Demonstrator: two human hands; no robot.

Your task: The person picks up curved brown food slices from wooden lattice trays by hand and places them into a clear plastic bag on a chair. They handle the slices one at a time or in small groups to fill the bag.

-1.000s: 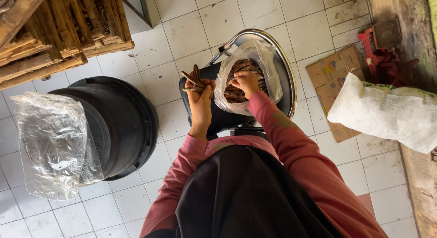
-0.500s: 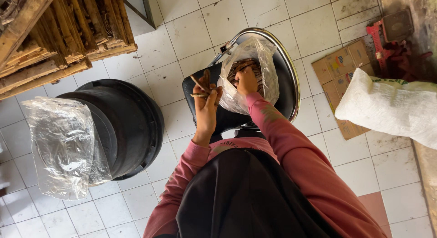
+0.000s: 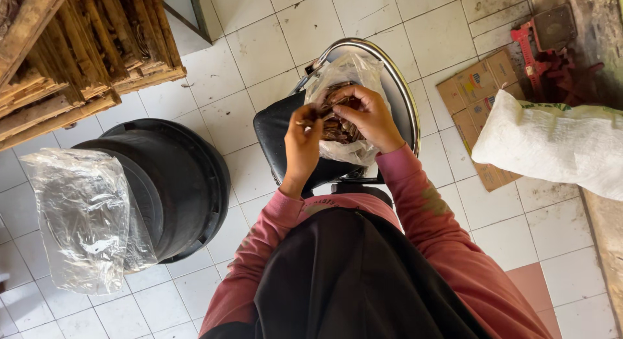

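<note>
My left hand (image 3: 303, 139) pinches a thin brown stick (image 3: 310, 121) between thumb and fingertips; its long axis runs roughly level, from my left toward the bag's mouth. My right hand (image 3: 368, 116) is curled, fingers closed over the rim of the clear bag (image 3: 350, 73), holding the mouth open. Whether the right fingertips also grip sticks inside I cannot tell. The bag sits on the black seat (image 3: 276, 128) of a stool, toward its far edge under the chrome rim (image 3: 383, 53). The brown sticks (image 3: 337, 126) inside lie just beside both hands, between them; the right hand is nearer, touching the bag.

Count: one stick in the left pinch; those in the bag are too many and too bundled to count. One bag on the seat, one stool.

Outward: one black tub (image 3: 169, 183) on the floor to my left, one crumpled clear plastic sheet (image 3: 84, 216) draped at its near side, one white sack (image 3: 558, 144) to my right, flattened cardboard (image 3: 480, 92) under it, wooden racks (image 3: 71, 53) at far left.
</note>
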